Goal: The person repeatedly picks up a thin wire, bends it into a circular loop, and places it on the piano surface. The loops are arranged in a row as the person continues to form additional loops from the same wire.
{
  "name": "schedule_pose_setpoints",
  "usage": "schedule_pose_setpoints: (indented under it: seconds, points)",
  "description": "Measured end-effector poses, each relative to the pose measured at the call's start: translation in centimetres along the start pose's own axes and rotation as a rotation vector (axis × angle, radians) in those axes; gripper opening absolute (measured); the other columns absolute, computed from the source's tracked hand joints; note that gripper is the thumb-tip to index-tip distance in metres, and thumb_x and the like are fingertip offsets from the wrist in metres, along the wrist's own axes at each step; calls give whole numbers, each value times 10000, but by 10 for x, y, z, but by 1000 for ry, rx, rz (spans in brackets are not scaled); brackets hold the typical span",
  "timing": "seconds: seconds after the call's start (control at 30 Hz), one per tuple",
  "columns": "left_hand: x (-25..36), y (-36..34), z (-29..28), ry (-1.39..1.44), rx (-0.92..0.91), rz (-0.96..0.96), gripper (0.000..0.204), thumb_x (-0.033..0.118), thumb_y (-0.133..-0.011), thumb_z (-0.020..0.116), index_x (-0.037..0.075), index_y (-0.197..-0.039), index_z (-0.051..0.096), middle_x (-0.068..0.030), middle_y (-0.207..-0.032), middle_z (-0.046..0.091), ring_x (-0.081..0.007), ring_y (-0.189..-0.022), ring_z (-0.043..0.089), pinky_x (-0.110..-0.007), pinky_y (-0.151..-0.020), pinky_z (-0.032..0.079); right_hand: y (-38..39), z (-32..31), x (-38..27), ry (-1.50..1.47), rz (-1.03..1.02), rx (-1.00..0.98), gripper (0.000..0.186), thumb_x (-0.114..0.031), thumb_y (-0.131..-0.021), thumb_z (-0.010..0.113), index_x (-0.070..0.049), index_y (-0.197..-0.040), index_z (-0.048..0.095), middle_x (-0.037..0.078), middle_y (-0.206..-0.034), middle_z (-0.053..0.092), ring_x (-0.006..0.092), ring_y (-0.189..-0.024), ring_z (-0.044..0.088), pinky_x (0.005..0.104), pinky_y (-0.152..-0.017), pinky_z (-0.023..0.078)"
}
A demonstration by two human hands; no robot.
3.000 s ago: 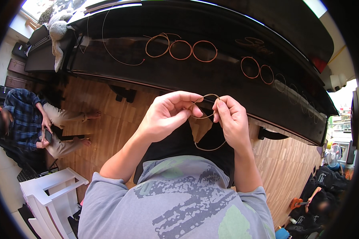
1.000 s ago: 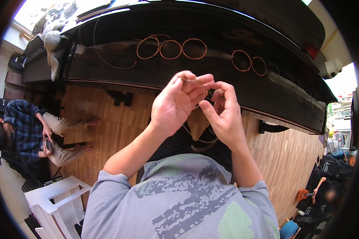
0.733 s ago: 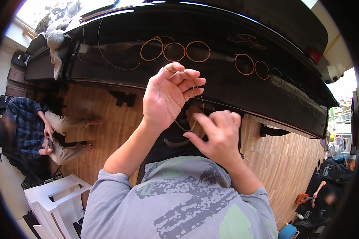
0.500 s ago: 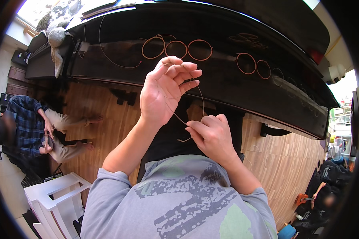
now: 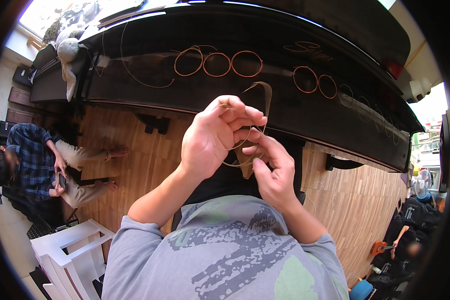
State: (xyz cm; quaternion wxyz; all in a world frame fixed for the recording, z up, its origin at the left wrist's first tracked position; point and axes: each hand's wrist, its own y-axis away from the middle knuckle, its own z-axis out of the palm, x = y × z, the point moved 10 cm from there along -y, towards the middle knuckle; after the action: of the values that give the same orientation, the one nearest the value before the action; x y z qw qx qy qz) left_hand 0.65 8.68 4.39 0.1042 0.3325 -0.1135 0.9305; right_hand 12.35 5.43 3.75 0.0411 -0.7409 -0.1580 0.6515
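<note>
Your two hands meet near the centre of the frame, over your dark lap and just below the edge of a glossy black piano (image 5: 310, 117). Your left hand (image 5: 207, 137) is cupped, palm facing the right of the frame, its fingers curled loosely about a thin tan string (image 5: 269, 97), which it holds in a loop. Your right hand (image 5: 275, 172) lies just beside it, slightly lower, with thumb and forefinger narrowly spaced at the string; whether they grip it cannot be told. The string forms overlapping curves between both hands, and one length arches above your fingertips in front of the piano.

On the piano, across the upper part of the frame, three copper-coloured coils (image 5: 247, 77) lie in a row left of centre, the leftmost with loose ends. Two more coppery rings (image 5: 305, 93) lie right of centre, followed by fainter, thinner coils (image 5: 346, 108) toward the right. A long curved wire (image 5: 150, 86) with a reddish tip lies at upper left, near a grey plush toy (image 5: 68, 50). At the left edge sits a person in a plaid shirt (image 5: 30, 150); white furniture (image 5: 92, 240) stands at lower left.
</note>
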Motion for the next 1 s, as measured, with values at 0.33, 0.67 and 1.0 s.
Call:
schedule_pose_setpoints:
  seconds: [0.33, 0.67, 1.0]
  points:
    - [-5, 24, 19, -109, 107, 279, 372, 320, -970, 317, 44, -956, 566, -110, -1165, 533, -202, -1049, 509, -335, -905, 419, 7, 0, -18, -558, -219, 156, 246, 22, -955, 442, -27, -1173, 339, 250, -1374, 436, 227, -1249, 472, 333, -999, 401]
    - [-8, 25, 13, -857, 157, 310, 439, 213, -892, 454, 1, -1268, 534, -65, -1088, 403, -166, -995, 379, -296, -889, 336, -6, -9, -11, -415, -95, 86, 158, 19, -956, 481, -60, -1052, 383, 21, -806, 476, 36, -623, 426, 188, -551, 352]
    - [28, -2, 68, -1577, -366, 442, 364, 75, -732, 570, 50, -1087, 646, -105, -960, 625, -252, -965, 564, -403, -928, 386, -9, -9, -31, -313, -147, -185, 246, 40, -918, 532, -68, -1116, 434, -33, -695, 424, 20, -563, 372, 195, -511, 299]
